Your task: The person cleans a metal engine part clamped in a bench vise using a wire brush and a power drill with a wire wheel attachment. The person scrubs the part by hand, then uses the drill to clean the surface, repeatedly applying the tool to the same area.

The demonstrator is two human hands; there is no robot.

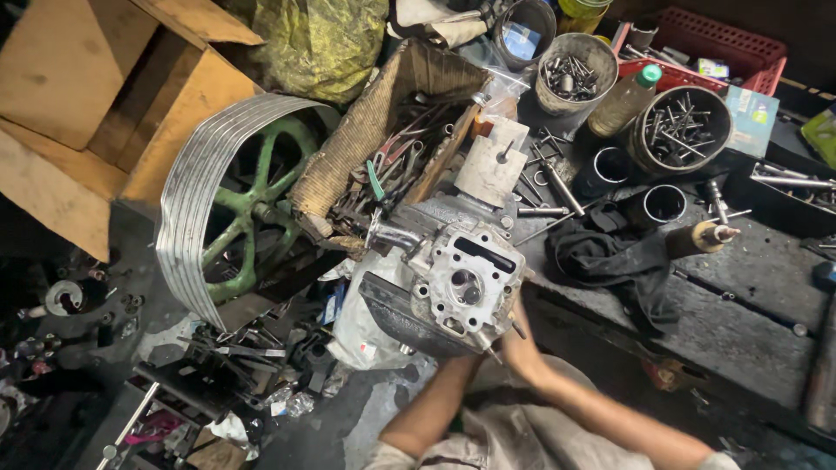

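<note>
**Both hands under the engine block at the bench edge**

While I look down through the head camera, the grey engine block (453,278) sits tilted at the near edge of the dark workbench (740,313), its machined face with the round bore turned up toward me. Its long axis runs from lower left to upper right, toward the square metal plate (492,170) just beyond it. My right hand (514,335) is pressed against the block's lower right corner, touching it; the fingers wrap behind the casting, so I cannot tell how tightly they are closed. My left hand (461,359) comes up beneath the block's near edge and is mostly hidden by it, its fingers out of sight. Both hands lie on the near side of the block, the right one showing more contact. A woven basket of tools (383,148) stands just left of the block, a green spoked pulley (244,209) farther left, and a black rag (610,252) to the right.
</note>
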